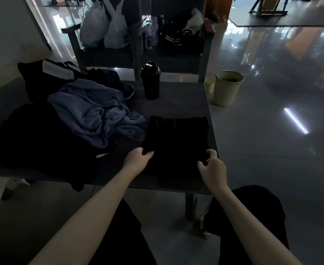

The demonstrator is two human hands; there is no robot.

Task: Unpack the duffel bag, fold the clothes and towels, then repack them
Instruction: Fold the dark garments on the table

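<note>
1. Two bare hands, both at the near edge of one black garment (pixel 176 138).
2. The garment is flat, roughly rectangular, matte and very dark. It lies at the near right corner of the table (pixel 176 104), its right side close to the table's edge.
3. Left hand (pixel 138 159): fingers (pixel 138 150) curled, thumb opposite them, pinching the garment's near left corner.
4. Right hand (pixel 213 167): fingers (pixel 212 153) curled and slightly spread over the near right part. Cloth too dark to tell if they pinch it.
5. One blue cloth (pixel 96 113): soft, crumpled, deep folds. It sits left of the garment, with one tip touching or nearly touching its far left corner.
6. One black pile (pixel 33 140) under and beside the blue cloth, limp, drooping over the near table edge. Number of pieces unreadable.
7. More dark fabric at the back left, with one white label (pixel 58 70) on it. Can't tell if this is the duffel.
8. One black shaker (pixel 150 81): a smooth upright cylinder with a cap, on the far side of the table, apart from the clothes.
9. The table has a one-piece grey matte top, flat with straight edges.
10. One pale green bin (pixel 227 88): round and tapered, on the glossy floor (pixel 271 150) just off the table's far right corner.
11. Two white plastic bags (pixel 107 25), thin and crinkled, on a dark chair (pixel 205 54) unit behind the table.
12. One black jacket (pixel 176 35) with white stripes lies heaped on the same unit, right of the bags.
</note>
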